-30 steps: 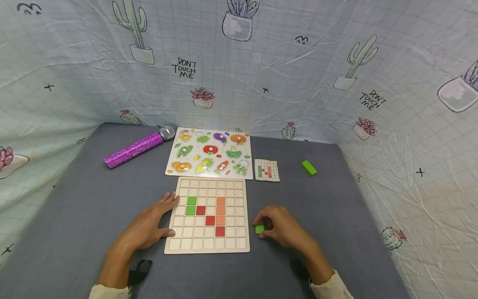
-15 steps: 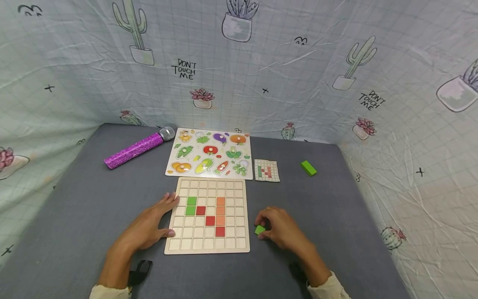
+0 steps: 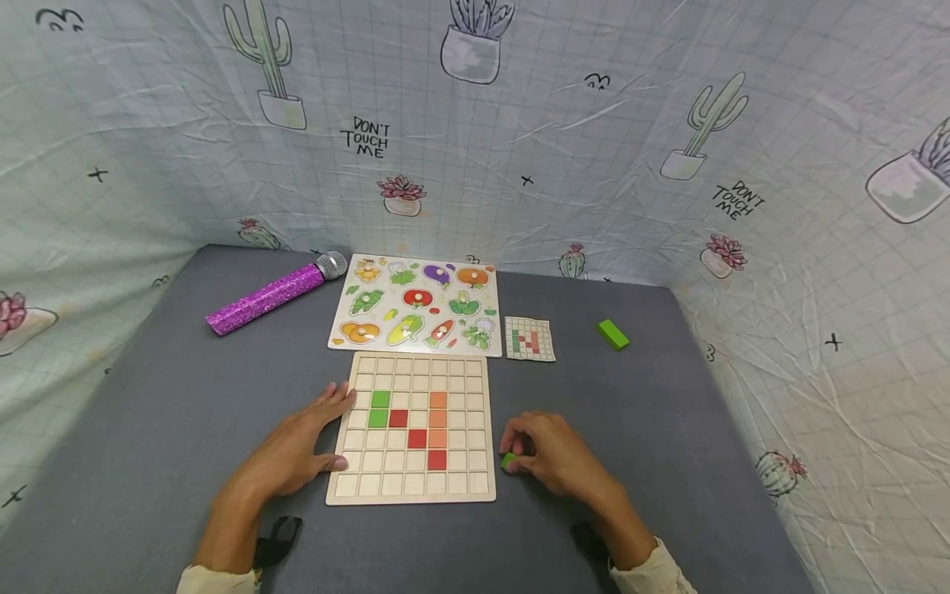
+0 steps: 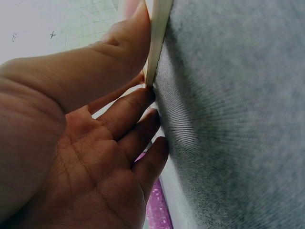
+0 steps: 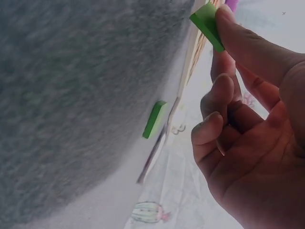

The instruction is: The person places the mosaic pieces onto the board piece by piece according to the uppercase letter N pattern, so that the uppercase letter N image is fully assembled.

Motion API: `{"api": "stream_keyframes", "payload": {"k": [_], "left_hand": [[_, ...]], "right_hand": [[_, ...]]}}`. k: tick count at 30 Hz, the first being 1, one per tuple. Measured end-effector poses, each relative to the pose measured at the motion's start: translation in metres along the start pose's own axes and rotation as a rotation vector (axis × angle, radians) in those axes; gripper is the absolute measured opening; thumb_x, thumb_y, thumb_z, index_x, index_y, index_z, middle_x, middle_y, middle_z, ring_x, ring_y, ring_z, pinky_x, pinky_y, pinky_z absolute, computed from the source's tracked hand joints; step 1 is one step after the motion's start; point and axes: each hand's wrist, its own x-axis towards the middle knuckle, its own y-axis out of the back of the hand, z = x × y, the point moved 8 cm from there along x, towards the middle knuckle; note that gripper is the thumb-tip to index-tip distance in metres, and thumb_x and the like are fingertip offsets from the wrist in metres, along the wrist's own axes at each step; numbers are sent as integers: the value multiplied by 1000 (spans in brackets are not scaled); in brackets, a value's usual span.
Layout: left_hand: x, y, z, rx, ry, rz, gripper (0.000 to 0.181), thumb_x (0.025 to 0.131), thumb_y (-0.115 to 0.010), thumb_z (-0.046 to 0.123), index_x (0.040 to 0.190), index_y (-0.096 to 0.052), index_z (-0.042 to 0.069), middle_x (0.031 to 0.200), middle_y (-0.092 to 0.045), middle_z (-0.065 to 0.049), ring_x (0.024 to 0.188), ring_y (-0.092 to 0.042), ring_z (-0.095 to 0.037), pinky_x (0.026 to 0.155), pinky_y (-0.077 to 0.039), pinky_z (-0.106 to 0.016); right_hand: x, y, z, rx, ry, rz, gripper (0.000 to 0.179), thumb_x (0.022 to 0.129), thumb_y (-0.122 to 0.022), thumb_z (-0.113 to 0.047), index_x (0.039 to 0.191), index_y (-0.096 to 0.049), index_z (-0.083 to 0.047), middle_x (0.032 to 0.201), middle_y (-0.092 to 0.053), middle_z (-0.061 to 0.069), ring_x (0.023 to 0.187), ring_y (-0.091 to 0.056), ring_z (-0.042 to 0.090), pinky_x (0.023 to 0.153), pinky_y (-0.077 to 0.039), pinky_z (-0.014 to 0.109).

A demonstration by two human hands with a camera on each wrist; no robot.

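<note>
A wooden grid board lies flat in the middle of the head view, with green, red and orange squares in some of its cells. My left hand rests at the board's left side, thumb and fingertips touching its edge. Just off the right edge, my right hand pinches a small green block between thumb and finger, and the right wrist view shows the block tilted. Its remaining fingers are curled loosely and touch nothing.
Behind the board lies a vegetable picture puzzle, beside a small grid pattern card. Another green block lies at the back right. A purple glittery microphone is at the back left, before a cactus-print cloth.
The green block has turned in my right hand's fingers, which have shifted slightly left towards the board. The left hand and the board stay in place.
</note>
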Motion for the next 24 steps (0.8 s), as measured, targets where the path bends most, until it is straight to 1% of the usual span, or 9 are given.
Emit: {"api": "stream_keyframes", "payload": {"k": [6,8,13,16,20,24], "left_hand": [[0,0,-1,7,3,-1,95,82,-90,14,162,-41,2,173,-30,-21,160,-26,-49,120,-31,-72],[0,0,-1,9,5,-2,96,82,-90,15,162,-41,3,174,-30,-20,160,-26,-49,120,-31,-72],[0,0,-1,11,7,-5,95,82,-90,15,163,-41,3,174,-30,-20,160,-26,-49,120,-31,-73],[0,0,-1,13,8,-6,95,82,-90,15,163,-41,3,174,-30,-20,160,-26,-49,119,-31,-74],[1,0,0,16,9,-7,96,82,-91,15,163,-41,3,173,-30,-21,160,-26,-49,120,-31,-73],[1,0,0,17,13,-10,96,82,-91,15,163,-41,3,174,-29,-21,160,-26,-49,120,-32,-72]], "right_hand": [[3,4,-8,37,9,43,25,77,-95,-15,84,-73,-26,77,-60,-16,71,-60,14,65,-44,21],[5,5,-11,48,10,63,25,78,-95,-16,83,-74,-27,76,-60,-17,70,-59,13,64,-44,21],[10,5,-17,84,-3,105,22,80,-94,-19,84,-74,-28,76,-61,-19,66,-53,4,61,-44,21],[14,3,-22,107,-11,125,21,81,-94,-18,85,-74,-26,76,-63,-18,64,-50,2,59,-44,21],[20,-1,-31,137,-2,136,20,82,-92,-14,85,-74,-23,76,-65,-14,63,-50,2,58,-43,21],[27,-6,-42,139,13,133,18,85,-90,-13,86,-75,-22,78,-68,-13,63,-51,3,59,-44,21]]}}
